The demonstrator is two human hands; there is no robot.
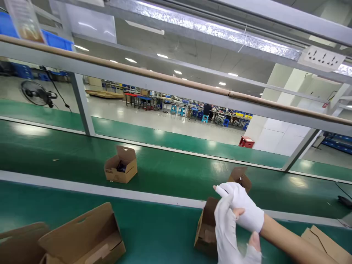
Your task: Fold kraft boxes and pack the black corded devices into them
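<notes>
My right hand [242, 205], in a white glove with bare fingertips, reaches in from the right with its fingers stretched to the left. My left hand [231, 234], gloved the same way, is just below and overlaps it, thumb apart from the fingers. Nothing shows in either hand, though the overlap hides some fingers. Beside my left hand stands an open cardboard box [206, 234] on the near green surface. Behind my right hand, another open box [239, 176] is partly covered. Farther left, an open carton [121, 172] holds something dark.
Open cardboard boxes [82, 234] sit at the lower left, and a cardboard piece [327, 244] at the lower right. A pale rail [165, 198] divides the green surfaces. Metal posts [82, 106] carry a shelf edge overhead. A black object [345, 201] lies far right.
</notes>
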